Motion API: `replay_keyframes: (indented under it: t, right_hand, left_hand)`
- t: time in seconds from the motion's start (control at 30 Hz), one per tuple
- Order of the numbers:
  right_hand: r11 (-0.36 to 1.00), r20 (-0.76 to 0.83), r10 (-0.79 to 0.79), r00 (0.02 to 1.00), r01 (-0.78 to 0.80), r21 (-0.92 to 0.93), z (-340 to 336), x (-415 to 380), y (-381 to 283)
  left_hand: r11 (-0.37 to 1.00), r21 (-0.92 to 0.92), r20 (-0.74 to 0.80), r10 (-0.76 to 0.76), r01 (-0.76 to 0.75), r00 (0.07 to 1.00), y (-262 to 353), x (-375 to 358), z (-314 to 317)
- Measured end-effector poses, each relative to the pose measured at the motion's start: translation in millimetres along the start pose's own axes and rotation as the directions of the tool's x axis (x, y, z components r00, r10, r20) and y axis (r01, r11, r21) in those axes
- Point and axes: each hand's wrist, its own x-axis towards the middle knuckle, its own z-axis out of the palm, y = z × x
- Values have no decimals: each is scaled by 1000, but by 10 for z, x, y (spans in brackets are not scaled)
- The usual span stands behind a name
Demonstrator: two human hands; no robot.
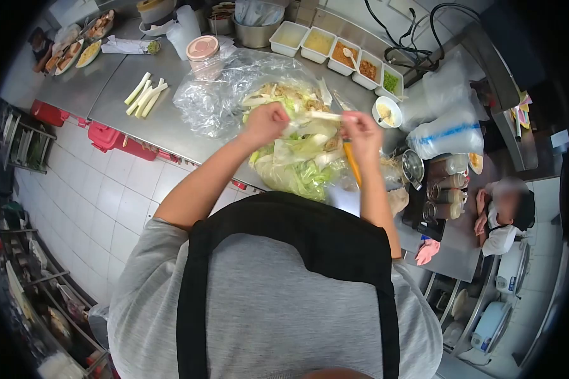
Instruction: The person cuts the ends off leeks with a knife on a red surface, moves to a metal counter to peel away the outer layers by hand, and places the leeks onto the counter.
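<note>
My right hand (362,131) pinches the end of a pale leek stalk (324,115), which points left across the gap between my hands. My left hand (267,123) is closed near the stalk's other side; what its fingers hold, if anything, I cannot make out. Below both hands lies a clear plastic bag (212,88) spread on the counter, with a heap of leafy green trimmings (297,161) on and in it. An orange-yellow handle (351,163) lies beside my right wrist. Several trimmed leek stalks (146,96) rest on the counter to the left.
White tubs (318,44) of chopped ingredients line the back of the steel counter (189,142). A white bowl with a spoon (387,112) and sauce bottles (446,192) stand right. A lidded tub (202,49) is behind the bag. Another person (509,211) is at far right.
</note>
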Motion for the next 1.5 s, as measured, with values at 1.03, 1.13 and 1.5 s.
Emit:
replay_keyframes:
  t: [1.03, 1.13, 1.5]
  right_hand:
    - [805, 99, -460, 882, 462, -372, 81, -330, -218]
    - [796, 101, -470, 877, 471, -381, 154, -402, -186]
    - [999, 24, -17, 1000, 16, 44, 66, -341, 162]
  left_hand:
    - [917, -254, -149, 278, -309, 949, 397, 260, 391]
    - [938, -25, -239, 329, -344, 914, 454, 176, 438]
    - [949, -110, -110, 284, -296, 953, 158, 296, 330]
